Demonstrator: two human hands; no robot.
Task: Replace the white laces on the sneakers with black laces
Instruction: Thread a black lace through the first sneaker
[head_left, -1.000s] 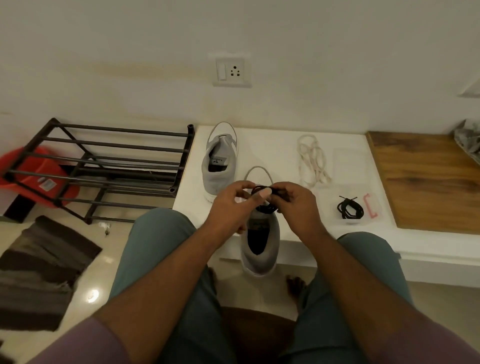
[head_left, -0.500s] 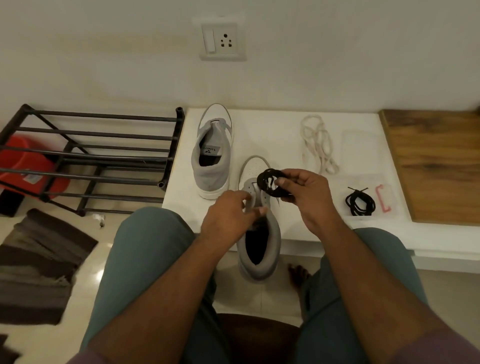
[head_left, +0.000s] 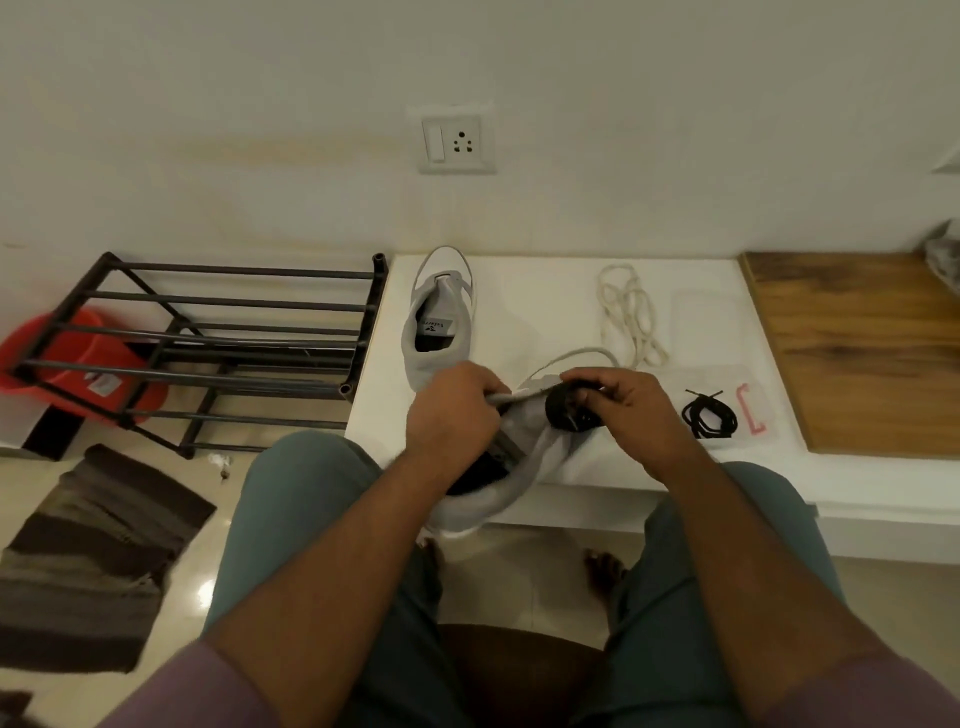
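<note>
I was at the start of lacing the near sneaker (head_left: 524, 457), judging by how things lay: both shoes were bare of laces, the removed white laces (head_left: 628, 317) sat in a loose heap toward the back of the white ledge (head_left: 545, 291), and the black lace had not yet entered an eyelet that I could see.

My left hand (head_left: 452, 415) gripped the sneaker's tongue, fingers curled over it and pulling it toward me. My right hand (head_left: 623, 405) held the coiled black lace (head_left: 571, 413), thumb and fingers closed round the bundle just above the shoe's throat.

The near sneaker lay at the front edge of the ledge between my knees, its heel hanging past the edge toward me. Its long axis ran on a diagonal, heel near and to my left, toe away and to my right, with the opening facing up. The second sneaker (head_left: 439, 327) stood farther back and to the left, its long axis running almost straight away from me, toe to the wall.

A second black lace (head_left: 709, 415) waited, still bundled, on a clear wrapper (head_left: 758, 384) to the right, beside a pink clip (head_left: 750, 413).

Next, I reckoned, the coil had to be undone and one tip found, which needed both hands. Then that tip would go through the eyelets nearest the toe while the shoe was kept steady.
</note>
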